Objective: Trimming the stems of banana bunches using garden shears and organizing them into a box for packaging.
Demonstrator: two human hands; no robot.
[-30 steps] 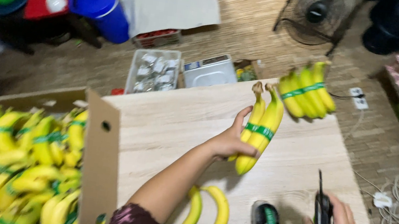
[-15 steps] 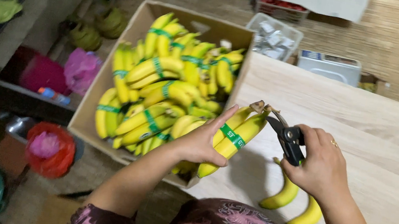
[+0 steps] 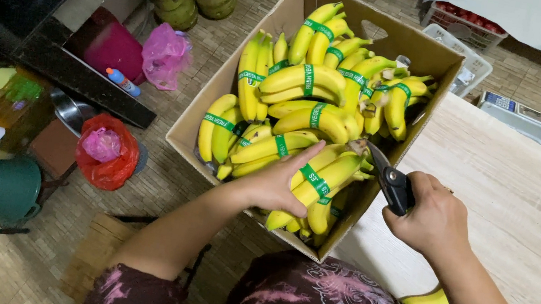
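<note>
I see the banana bunch [image 3: 315,180] with its green band held over the cardboard box [image 3: 220,105] of bananas, my left grip [image 3: 276,187] clamped under it. My right grip [image 3: 433,219] is closed on black shears [image 3: 389,179], blades at the bunch's stem, beside the wooden tabletop [image 3: 527,205].

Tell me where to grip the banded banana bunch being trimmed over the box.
Grip the bunch around its middle, near the green band, coming from the left as the left hand does. That probably keeps fingers clear of the shears at the stem end.
</note>
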